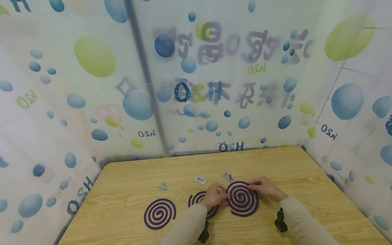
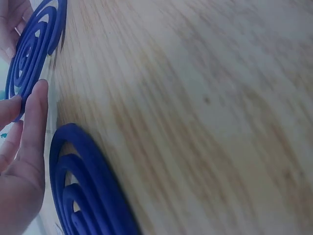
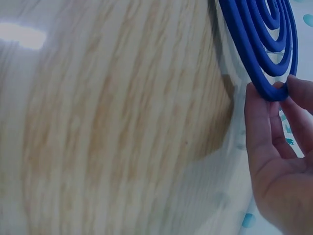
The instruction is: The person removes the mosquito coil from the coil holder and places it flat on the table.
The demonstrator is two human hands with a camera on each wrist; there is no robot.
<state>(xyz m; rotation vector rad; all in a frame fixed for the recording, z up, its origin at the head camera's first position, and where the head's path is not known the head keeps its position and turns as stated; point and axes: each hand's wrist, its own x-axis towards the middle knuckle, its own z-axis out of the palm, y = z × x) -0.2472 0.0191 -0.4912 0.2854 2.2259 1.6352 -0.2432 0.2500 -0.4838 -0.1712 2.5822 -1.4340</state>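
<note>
Both hands hold one purple mosquito coil (image 1: 241,195) by opposite edges, tilted up from the wooden table in the wrist views. My left hand (image 1: 214,195) pinches its left rim between thumb and fingers. At the right rim, my right hand (image 1: 267,188) does likewise; the right wrist view shows thumb and fingertips on the outer ring (image 3: 274,93). A second coil (image 1: 212,213) lies flat, partly hidden beneath my left hand and forearm. Farther left rests a third coil (image 1: 159,213), flat on the wood.
Three small metal pieces, looking like coil stands, lie behind the coils: one at left (image 1: 163,185), one in the middle (image 1: 200,179) and one at right (image 1: 228,177), just behind the held coil. Patterned curtains (image 1: 190,136) enclose the table (image 1: 122,190) at the back and sides.
</note>
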